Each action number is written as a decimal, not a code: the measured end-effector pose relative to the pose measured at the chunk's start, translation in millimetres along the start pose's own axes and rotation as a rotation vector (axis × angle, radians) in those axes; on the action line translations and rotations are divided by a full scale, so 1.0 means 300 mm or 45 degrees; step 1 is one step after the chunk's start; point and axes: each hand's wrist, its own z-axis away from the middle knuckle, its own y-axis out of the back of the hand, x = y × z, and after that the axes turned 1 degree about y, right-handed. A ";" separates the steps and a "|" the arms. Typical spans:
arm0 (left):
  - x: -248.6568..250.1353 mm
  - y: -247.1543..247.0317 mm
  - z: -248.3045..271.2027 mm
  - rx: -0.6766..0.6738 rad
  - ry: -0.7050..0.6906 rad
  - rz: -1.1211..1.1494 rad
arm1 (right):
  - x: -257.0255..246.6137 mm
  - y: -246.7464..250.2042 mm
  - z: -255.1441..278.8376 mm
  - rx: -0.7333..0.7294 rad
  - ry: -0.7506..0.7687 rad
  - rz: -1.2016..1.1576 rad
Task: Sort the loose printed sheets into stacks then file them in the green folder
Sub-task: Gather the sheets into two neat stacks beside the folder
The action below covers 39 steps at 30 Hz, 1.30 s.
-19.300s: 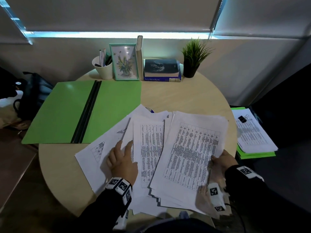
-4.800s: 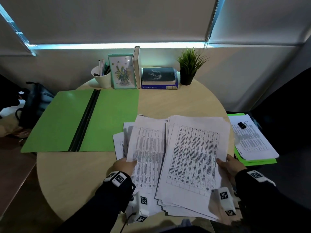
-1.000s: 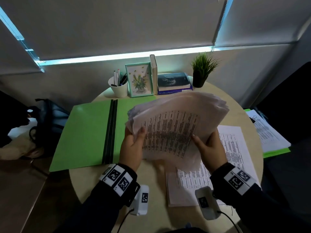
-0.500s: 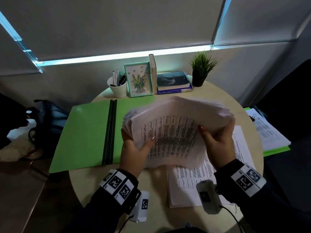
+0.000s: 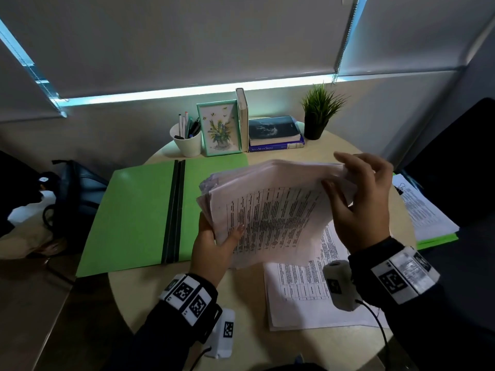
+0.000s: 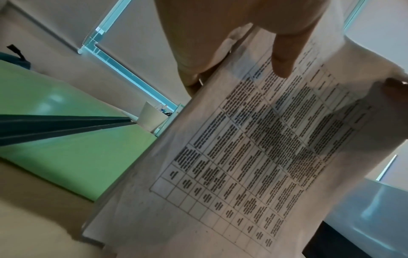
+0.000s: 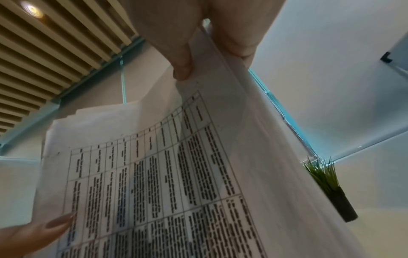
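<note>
A thick bundle of printed sheets (image 5: pixel 270 210) is held up above the round table, bowed and tilted toward me. My left hand (image 5: pixel 214 242) grips its lower left corner, thumb on the printed face. My right hand (image 5: pixel 359 199) pinches the top right edge, thumb in front and fingers behind. The wrist views show the bundle of sheets (image 6: pixel 253 157) (image 7: pixel 176 174) close up with its printed tables. A small stack of sheets (image 5: pixel 302 295) lies flat on the table beneath my right wrist. The green folder (image 5: pixel 134 215) lies open at the left, its dark spine up the middle.
At the table's far edge stand a white pen cup (image 5: pixel 187 143), a framed flower picture (image 5: pixel 219 131), an upright book, stacked books (image 5: pixel 276 135) and a potted plant (image 5: pixel 320 111). Clipped papers on another green folder (image 5: pixel 426 210) lie at the right. A dark bag (image 5: pixel 75 194) sits at the left.
My right hand slid up from the bundle's right side to its top right edge. The bundle tilted up more. Earlier, the sheets lay spread on the table and were gathered up.
</note>
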 end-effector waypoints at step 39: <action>-0.087 -0.022 -0.015 0.114 0.296 -0.016 | 0.128 -0.180 0.282 -0.326 -0.951 -0.570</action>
